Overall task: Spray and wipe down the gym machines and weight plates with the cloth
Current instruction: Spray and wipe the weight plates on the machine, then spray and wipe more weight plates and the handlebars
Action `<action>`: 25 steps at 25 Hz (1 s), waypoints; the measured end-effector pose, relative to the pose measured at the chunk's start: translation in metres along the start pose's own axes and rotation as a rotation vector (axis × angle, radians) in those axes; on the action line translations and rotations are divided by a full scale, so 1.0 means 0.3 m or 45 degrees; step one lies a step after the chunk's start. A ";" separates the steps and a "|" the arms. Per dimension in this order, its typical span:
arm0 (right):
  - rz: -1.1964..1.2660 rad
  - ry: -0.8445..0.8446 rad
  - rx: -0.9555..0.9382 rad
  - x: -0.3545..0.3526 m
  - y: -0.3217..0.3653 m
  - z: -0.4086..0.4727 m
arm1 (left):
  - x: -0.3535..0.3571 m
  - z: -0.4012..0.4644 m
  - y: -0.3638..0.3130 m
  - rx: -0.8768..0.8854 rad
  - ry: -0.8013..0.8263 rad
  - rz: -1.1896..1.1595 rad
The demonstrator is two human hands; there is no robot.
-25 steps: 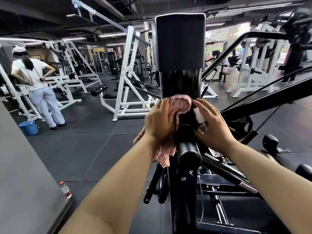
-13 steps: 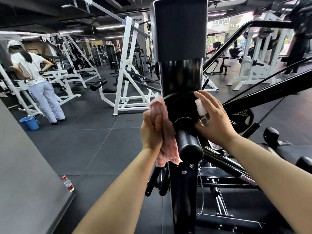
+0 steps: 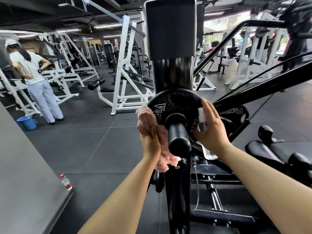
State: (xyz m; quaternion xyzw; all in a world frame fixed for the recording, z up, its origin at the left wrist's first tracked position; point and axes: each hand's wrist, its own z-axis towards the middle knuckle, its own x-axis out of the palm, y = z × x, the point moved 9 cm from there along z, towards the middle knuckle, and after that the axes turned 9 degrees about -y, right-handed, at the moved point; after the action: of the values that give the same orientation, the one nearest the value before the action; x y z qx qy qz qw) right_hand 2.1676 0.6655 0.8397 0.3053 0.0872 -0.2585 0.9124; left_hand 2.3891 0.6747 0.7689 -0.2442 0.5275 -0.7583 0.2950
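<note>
A black weight plate [image 3: 175,103] sits on the peg [image 3: 178,138] of a black gym machine [image 3: 172,73] right in front of me. My left hand [image 3: 149,139] presses a pink cloth [image 3: 148,118] against the plate's left edge, and the cloth hangs down below the hand. My right hand [image 3: 211,130] lies on the plate's right side and holds a small clear spray bottle [image 3: 202,122] with a white top against it. A second black plate [image 3: 234,114] sits behind on the right.
A black padded seat [image 3: 270,149] and rollers lie to the right. White machines [image 3: 125,73] stand behind. A person [image 3: 37,81] stands far left beside a blue bucket [image 3: 27,122]. A water bottle [image 3: 66,182] stands on the floor next to a grey surface [image 3: 25,174].
My left hand and the cloth slid from the top of the post down to the plate's left edge. The view shifted so the plate's face now shows. The right hand stayed put.
</note>
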 end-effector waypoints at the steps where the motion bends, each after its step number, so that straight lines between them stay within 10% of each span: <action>1: 0.019 -0.006 0.054 -0.007 -0.011 -0.020 | 0.005 -0.002 -0.009 0.008 -0.002 -0.003; 12: -0.077 0.159 0.307 0.007 -0.037 -0.245 | -0.059 -0.107 0.042 -0.189 0.194 0.211; 20: 0.169 0.658 0.341 0.288 0.094 -0.566 | -0.389 -0.213 0.174 -0.496 0.026 0.011; 25: 0.167 0.594 0.373 0.469 0.174 -0.575 | -0.583 -0.108 0.229 -0.604 -0.026 -0.202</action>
State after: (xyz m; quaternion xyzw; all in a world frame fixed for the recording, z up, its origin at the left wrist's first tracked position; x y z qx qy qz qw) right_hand 2.3146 0.7460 0.6840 0.4900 0.2368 -0.1315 0.8286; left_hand 2.5036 0.8009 0.6832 -0.3549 0.6668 -0.6316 0.1745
